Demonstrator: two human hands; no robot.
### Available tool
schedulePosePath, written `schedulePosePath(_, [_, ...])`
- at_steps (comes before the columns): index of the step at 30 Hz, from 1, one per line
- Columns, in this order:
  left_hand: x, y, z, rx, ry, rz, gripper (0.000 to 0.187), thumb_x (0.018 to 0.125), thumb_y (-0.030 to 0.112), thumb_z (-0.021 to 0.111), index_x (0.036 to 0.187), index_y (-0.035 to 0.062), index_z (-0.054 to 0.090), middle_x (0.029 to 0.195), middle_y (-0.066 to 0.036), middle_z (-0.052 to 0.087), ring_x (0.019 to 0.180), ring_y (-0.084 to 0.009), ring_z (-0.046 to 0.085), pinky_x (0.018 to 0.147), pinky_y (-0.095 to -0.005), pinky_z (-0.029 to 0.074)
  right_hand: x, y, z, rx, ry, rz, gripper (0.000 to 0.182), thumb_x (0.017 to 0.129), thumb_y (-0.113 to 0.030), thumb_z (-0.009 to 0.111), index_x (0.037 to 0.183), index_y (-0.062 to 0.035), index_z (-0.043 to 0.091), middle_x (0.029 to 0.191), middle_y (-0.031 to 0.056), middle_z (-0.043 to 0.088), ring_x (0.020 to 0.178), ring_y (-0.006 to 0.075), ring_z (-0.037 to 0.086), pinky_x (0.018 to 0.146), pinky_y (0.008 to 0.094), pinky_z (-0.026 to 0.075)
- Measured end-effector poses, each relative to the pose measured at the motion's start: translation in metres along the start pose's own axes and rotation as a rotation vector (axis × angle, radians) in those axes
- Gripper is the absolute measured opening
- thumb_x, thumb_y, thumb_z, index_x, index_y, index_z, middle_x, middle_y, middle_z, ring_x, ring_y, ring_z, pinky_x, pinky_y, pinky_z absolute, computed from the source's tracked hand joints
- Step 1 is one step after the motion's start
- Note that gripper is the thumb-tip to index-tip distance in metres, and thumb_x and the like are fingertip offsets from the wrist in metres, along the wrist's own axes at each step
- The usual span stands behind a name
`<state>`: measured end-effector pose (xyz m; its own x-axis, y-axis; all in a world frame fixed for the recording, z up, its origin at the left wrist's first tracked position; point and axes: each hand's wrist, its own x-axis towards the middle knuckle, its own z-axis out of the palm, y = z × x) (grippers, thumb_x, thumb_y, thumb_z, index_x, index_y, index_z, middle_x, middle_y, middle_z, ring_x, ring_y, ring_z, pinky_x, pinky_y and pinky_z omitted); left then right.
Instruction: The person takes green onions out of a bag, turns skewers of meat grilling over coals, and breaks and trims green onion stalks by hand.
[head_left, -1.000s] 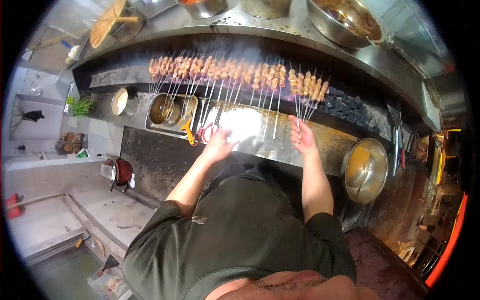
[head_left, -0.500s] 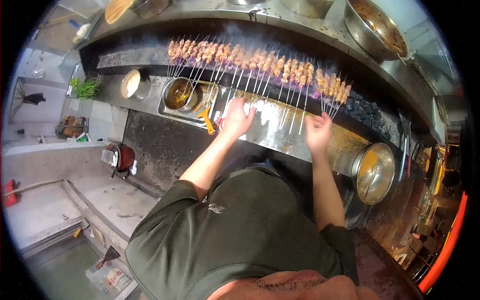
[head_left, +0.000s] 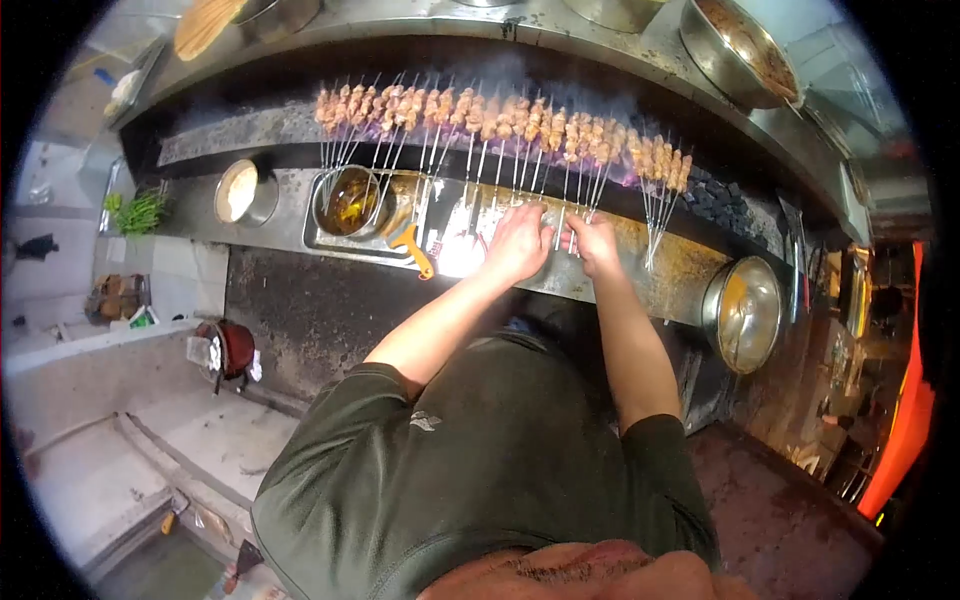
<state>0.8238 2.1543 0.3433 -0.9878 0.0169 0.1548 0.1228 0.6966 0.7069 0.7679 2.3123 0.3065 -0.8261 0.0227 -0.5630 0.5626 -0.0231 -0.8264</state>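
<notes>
A long row of meat skewers [head_left: 500,125] lies across a smoking charcoal grill [head_left: 250,130], their metal handles pointing toward me over a steel ledge [head_left: 690,270]. My left hand [head_left: 518,243] closes over a bunch of skewer handles near the middle of the row. My right hand [head_left: 593,243] grips the neighbouring handles just to its right. The two hands are close together, almost touching. A separate small bunch of skewers [head_left: 660,170] sits at the right end of the row.
A steel tray [head_left: 320,240] holds a sauce bowl [head_left: 348,200] and an orange-handled brush [head_left: 412,250]. A white-filled bowl [head_left: 240,190] sits left. Black charcoal [head_left: 725,205] lies right. A lidded steel pot [head_left: 745,312] stands right; a large basin [head_left: 735,50] behind the grill.
Both hands moved inward from apart and came down onto the skewer handles at the middle of the row; before, they hovered open above the ledge.
</notes>
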Motion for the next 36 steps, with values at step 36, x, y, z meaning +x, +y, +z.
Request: schedulePosePath(36, [-0.017,-0.055,-0.055,-0.286,-0.093,-0.157,0.036,0.087,0.025,0.064,0.113,-0.0001,0.060,0.106,-0.014,0.063,0.080,-0.0214,0.061,0.075,-0.0325,0.050,0.020,0.010,0.034,-0.218,0.189,-0.063,0.035,0.078,-0.009,0.069,0.107,-0.0004,0.050,0.087,0.0153,0.065,0.072,0.0260,0.066,0.063,0.0360,0.054])
